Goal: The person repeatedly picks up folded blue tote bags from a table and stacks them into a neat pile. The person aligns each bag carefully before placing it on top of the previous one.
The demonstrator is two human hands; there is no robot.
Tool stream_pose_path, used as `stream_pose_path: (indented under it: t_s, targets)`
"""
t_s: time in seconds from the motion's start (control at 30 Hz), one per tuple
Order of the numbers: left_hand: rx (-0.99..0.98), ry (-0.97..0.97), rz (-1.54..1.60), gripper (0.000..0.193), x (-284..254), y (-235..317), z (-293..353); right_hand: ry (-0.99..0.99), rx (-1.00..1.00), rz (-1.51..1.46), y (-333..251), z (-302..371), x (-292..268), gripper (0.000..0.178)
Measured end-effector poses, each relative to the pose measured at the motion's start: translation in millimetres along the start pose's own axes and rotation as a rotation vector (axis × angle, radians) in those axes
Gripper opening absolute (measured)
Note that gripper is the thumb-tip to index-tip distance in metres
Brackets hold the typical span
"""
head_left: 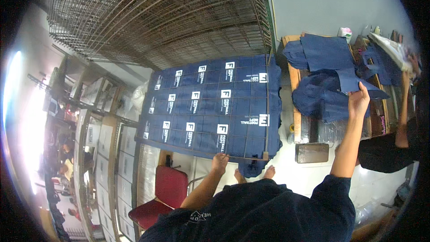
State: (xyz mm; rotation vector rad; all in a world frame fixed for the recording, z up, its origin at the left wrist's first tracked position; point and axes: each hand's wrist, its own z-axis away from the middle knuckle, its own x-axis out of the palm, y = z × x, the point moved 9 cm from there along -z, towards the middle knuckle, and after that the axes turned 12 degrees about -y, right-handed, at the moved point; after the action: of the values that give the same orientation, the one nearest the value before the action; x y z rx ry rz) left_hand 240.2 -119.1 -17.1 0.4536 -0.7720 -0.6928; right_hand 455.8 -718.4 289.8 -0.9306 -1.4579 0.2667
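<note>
My right hand (359, 99) is raised to the right and pinches the edge of a navy fabric piece (354, 80) above a low wooden table. Under that piece lies a bunched pile of navy fabric (316, 94). In front of my body, my left hand (219, 163) has its fingers closed at the near edge of a wire rack shelf (201, 156). Flat navy fabric pieces (210, 112) with white prints lie in rows on this shelf under thin wires. More navy cloth (253, 167) hangs below its near right corner.
Many raised wire shelves (156, 18) stack above the far side. A red chair (171, 187) stands at left, near shelving with boxes (103, 170). The wooden table (291, 74) holds more navy cloth. Beside it, another person's arm (403, 107) reaches in at right. A dark box (312, 153) sits below.
</note>
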Motion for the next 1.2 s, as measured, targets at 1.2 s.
stream_pose_path:
  t_s: [1.2]
  targets:
    - [0.271, -0.447, -0.178, 0.065, 62, 362, 90, -0.117, 0.777, 0.145, 321, 316, 231, 0.051]
